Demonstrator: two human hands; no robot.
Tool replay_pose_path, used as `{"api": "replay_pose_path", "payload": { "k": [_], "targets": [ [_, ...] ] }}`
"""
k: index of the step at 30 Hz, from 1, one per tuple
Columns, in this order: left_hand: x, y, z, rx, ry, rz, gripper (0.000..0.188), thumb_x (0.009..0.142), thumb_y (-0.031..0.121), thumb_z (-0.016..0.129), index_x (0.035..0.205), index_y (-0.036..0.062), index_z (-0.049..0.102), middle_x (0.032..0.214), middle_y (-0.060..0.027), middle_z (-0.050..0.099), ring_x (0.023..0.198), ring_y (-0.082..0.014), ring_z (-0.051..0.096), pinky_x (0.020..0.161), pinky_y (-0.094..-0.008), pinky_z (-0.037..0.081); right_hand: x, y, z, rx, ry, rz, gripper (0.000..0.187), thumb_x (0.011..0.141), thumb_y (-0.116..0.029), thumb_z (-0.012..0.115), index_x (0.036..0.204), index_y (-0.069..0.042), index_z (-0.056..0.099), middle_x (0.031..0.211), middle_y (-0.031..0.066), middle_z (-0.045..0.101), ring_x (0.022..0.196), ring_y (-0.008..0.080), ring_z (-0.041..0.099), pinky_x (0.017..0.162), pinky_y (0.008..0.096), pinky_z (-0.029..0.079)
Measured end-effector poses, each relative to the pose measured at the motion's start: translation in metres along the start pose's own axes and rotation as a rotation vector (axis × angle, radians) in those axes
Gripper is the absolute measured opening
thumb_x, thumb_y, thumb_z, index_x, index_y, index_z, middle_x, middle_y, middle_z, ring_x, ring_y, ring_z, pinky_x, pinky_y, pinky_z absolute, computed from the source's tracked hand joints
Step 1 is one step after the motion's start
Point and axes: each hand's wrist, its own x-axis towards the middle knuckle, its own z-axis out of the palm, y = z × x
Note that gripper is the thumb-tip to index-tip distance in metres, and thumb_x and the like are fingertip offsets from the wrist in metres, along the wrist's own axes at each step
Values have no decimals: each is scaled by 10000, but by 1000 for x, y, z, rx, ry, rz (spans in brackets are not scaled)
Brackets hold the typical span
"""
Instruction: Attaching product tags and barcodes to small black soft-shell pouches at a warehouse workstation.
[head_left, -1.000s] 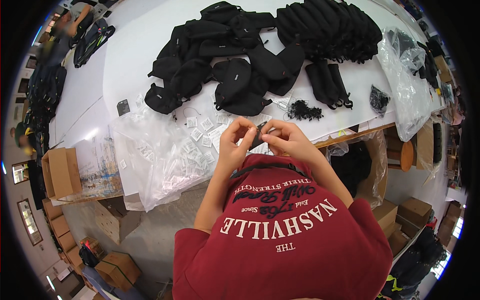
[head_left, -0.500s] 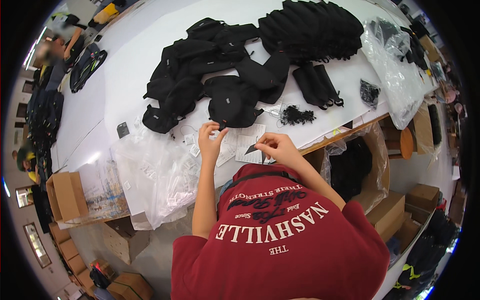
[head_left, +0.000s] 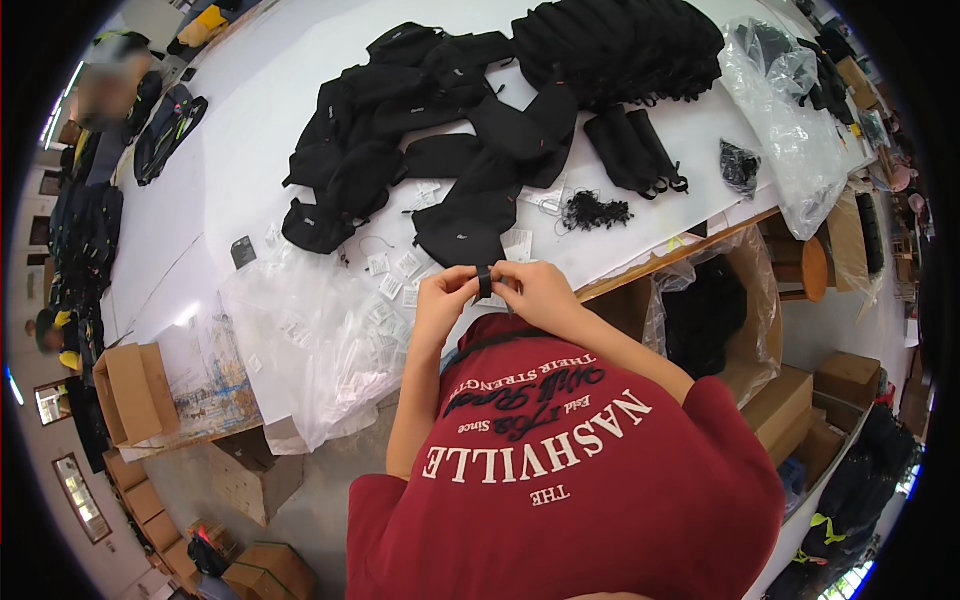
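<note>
My left hand (head_left: 447, 298) and my right hand (head_left: 535, 290) meet at the table's near edge, fingers pinched. Between them is a short black strap (head_left: 485, 283), at the near end of a black fabric bag (head_left: 468, 222) lying on the table. Both hands are closed on this strap; its lower part and the fingertips are partly hidden. More black bags (head_left: 365, 110) lie heaped just beyond. White paper tags (head_left: 400, 268) are scattered left of my left hand. A tangle of thin black cords (head_left: 596, 211) lies farther right.
A clear plastic bag (head_left: 300, 330) covers the table's left front, and another clear plastic sheet (head_left: 790, 130) hangs over the right edge. Stacked black bags (head_left: 620, 50) stand at the back. Below the right edge is an open carton (head_left: 750, 310). A person (head_left: 105, 95) is at the far left.
My hands have come together from apart, the right moving left and the left slightly right. The near black bag has been pulled toward me, and its strap is now between my fingers.
</note>
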Motion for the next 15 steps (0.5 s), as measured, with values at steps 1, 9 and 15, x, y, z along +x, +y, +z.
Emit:
{"api": "replay_pose_path", "payload": {
  "k": [1,9,15],
  "targets": [
    [0,-3,0,3,11,-9,161,816,112,641,947,39,702,687,30,615,562,-7,455,483,-170,317,0,-2,0,-31,14,-37,107,804,-192,626,867,-108,643,597,76,607,561,269,602,519,366,444],
    [-15,-4,4,-9,324,195,108,846,53,613,940,4,634,813,-11,627,637,-52,506,551,-171,393,2,-3,-2,471,15,69,137,843,-160,634,947,-75,607,604,-10,553,487,56,428,475,234,323],
    [-37,27,5,-110,545,519,75,884,93,611,892,23,587,947,-37,602,680,-68,506,561,-182,412,-2,-25,-31,702,3,55,92,870,-84,607,905,-20,551,791,14,564,721,67,512,676,195,401]
  ]
}}
